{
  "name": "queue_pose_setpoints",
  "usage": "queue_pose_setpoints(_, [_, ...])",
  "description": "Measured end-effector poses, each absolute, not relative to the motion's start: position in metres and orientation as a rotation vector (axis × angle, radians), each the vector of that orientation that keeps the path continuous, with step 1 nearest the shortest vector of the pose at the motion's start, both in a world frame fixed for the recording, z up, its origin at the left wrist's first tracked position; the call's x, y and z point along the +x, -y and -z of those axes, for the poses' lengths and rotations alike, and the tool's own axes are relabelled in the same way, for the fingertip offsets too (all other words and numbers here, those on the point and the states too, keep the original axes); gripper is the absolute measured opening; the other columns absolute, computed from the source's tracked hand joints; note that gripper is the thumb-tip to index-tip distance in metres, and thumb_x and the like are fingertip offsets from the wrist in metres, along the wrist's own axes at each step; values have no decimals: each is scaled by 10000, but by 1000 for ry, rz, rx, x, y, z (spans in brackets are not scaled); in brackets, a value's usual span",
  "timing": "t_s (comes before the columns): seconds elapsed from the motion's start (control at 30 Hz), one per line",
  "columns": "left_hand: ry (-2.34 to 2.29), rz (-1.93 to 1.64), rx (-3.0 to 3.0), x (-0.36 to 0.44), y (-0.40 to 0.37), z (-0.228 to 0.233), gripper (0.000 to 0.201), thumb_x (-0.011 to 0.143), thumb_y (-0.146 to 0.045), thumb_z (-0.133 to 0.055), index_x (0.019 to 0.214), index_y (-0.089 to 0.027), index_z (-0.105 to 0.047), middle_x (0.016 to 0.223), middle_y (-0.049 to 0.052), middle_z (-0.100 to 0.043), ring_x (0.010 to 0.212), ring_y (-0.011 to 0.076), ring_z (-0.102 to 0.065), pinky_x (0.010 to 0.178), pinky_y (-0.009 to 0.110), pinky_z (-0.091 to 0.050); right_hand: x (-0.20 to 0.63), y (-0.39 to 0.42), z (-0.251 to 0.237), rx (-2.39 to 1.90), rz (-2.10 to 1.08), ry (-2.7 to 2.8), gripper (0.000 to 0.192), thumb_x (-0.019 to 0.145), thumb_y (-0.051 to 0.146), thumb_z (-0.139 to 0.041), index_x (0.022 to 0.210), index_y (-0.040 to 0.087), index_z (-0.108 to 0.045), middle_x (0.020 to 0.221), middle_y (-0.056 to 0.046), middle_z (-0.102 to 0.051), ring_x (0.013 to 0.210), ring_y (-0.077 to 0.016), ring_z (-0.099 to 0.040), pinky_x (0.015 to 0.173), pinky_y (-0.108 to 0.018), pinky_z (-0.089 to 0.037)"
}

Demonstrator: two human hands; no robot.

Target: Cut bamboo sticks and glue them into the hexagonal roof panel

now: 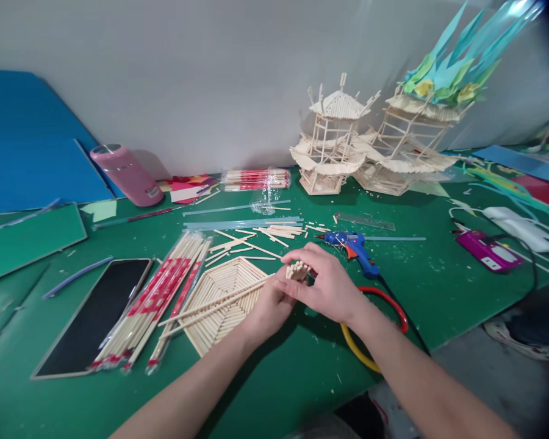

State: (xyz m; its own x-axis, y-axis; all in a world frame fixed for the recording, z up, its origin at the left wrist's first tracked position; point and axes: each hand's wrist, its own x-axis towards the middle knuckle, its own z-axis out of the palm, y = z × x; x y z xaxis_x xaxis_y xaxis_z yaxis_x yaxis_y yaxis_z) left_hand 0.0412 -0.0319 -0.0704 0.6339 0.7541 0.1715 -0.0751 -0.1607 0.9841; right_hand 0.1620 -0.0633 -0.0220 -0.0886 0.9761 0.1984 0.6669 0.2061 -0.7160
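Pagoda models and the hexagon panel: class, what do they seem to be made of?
Pagoda models: seemingly bare, pale wood or bamboo sticks, matt, their grid frames showing. Hexagon panel: the same unpainted sticks laid in rings, matching the short bundle between left hand and right hand.

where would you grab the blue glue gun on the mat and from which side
Take the blue glue gun by its handle, the thick part angling down toward the near right. Come from above on the right side: it lies flat on the green mat, nozzle pointing left, and the right hand is nearest it.
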Motion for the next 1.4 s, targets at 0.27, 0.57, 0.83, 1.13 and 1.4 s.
queue_pose_setpoints(0.27, [-673,-797,1485,42,30,68,86,704,-153,-498,705,-129,-581,696,19,-608,658,139,-531,596,246,-436,158,54,17,-1538,-534,1920,139,764,339,-561,782,205,-595,752,9,-501,650,-117,-502,597,-240,-383])
queue_pose_setpoints(0.57, [-783,-761,1422,40,29,68,35,654,-130,-523,650,-124,-557,623,-4,-554,585,112,-475,504,213,-391,155,49,11,-1532,-521,1997,95,745,276,-556,709,188,-550,728,13,-490,635,-109,-478,577,-231,-355])
queue_pose_setpoints(0.83, [-808,-829,1369,45,30,73,70,644,-189,-563,611,-140,-526,676,12,-562,651,132,-493,573,240,-424,155,50,11,-1511,-493,2031,116,757,288,-545,707,185,-543,705,12,-490,629,-109,-474,579,-228,-365])
queue_pose_setpoints(1.13, [-749,-838,1363,51,27,80,103,641,-186,-553,557,-152,-505,578,-10,-522,564,113,-467,540,239,-415,161,55,11,-1502,-601,2000,188,730,302,-583,887,201,-565,841,-1,-508,644,-106,-484,594,-242,-387])
queue_pose_setpoints(1.4, [-726,-813,1399,47,31,71,70,649,-158,-519,587,-138,-543,587,-9,-539,556,104,-459,524,219,-391,164,60,22,-1419,-745,1863,278,701,301,-640,953,222,-554,788,18,-478,639,-106,-475,565,-229,-387])
